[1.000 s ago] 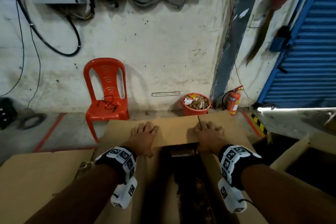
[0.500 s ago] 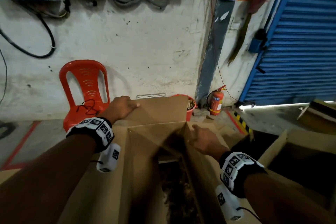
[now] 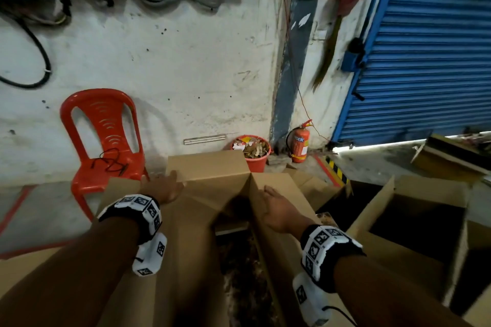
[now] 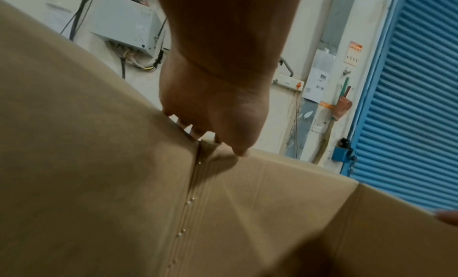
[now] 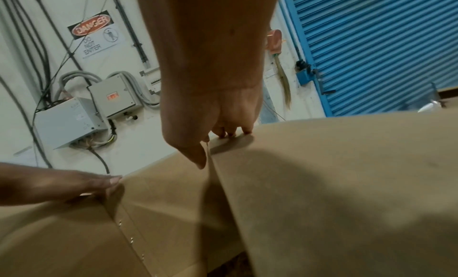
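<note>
A large brown cardboard box (image 3: 212,167) stands open in front of me, its dark inside showing between my forearms. My left hand (image 3: 170,180) grips the top edge at the far left corner. In the left wrist view the left hand's (image 4: 210,140) fingers curl over that edge of the box (image 4: 272,203) beside a stapled seam. My right hand (image 3: 268,194) holds the far right corner. In the right wrist view the right hand (image 5: 218,144) pinches the wall's edge of the box (image 5: 322,183), thumb inside and fingers outside.
A red plastic chair (image 3: 103,141) stands at the wall behind the box on the left. A red bucket (image 3: 252,151) of scraps and a fire extinguisher (image 3: 300,143) are behind it. Another open carton (image 3: 414,220) sits to the right. A blue shutter (image 3: 425,48) closes the right side.
One second ago both hands lay side by side on the flattened box. They have moved apart, the left one to the left, and the box has spread open into a square.
</note>
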The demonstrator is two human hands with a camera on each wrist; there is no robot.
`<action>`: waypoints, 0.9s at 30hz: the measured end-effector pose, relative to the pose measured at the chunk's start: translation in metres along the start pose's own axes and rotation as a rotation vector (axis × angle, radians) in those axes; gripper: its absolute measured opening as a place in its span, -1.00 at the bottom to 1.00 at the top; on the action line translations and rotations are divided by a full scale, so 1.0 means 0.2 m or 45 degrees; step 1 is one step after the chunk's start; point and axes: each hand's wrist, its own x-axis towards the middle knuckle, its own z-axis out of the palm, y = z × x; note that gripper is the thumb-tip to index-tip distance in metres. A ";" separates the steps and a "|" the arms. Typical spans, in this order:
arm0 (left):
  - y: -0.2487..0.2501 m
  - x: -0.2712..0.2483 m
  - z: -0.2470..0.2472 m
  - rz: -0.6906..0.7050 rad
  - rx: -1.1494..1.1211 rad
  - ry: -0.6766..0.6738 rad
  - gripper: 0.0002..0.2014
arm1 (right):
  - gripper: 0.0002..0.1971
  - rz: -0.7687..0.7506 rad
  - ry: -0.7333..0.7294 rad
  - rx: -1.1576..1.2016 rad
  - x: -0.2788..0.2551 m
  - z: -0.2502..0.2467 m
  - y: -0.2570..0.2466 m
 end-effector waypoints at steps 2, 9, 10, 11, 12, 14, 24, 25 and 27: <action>-0.01 -0.10 -0.01 0.038 -0.012 -0.054 -0.31 | -0.31 0.053 -0.042 -0.117 -0.07 -0.02 0.00; -0.08 -0.53 -0.04 -0.011 -0.035 -0.149 -0.28 | -0.25 0.306 -0.109 -0.168 -0.41 -0.06 -0.12; -0.07 -0.63 -0.07 -0.019 -0.019 -0.172 -0.29 | -0.21 0.331 -0.106 -0.158 -0.48 -0.07 -0.13; -0.05 -0.75 -0.10 -0.020 -0.042 -0.174 -0.30 | -0.20 0.352 -0.086 -0.157 -0.57 -0.08 -0.14; -0.01 -0.87 -0.15 -0.008 -0.052 -0.167 -0.34 | -0.22 0.364 -0.050 -0.163 -0.64 -0.09 -0.14; 0.08 -1.13 -0.22 0.035 -0.132 -0.159 -0.42 | -0.29 0.376 0.012 -0.192 -0.82 -0.11 -0.13; 0.72 -2.27 -0.28 0.401 -0.336 -0.329 -0.42 | -0.49 0.443 0.359 0.614 -1.67 0.02 0.12; 0.79 -2.35 -0.28 0.448 -0.376 -0.342 -0.44 | -0.63 0.448 0.390 0.821 -1.72 0.04 0.12; 0.92 -2.49 -0.22 0.478 -0.456 -0.397 -0.44 | -0.72 0.436 0.445 1.163 -1.81 0.07 0.11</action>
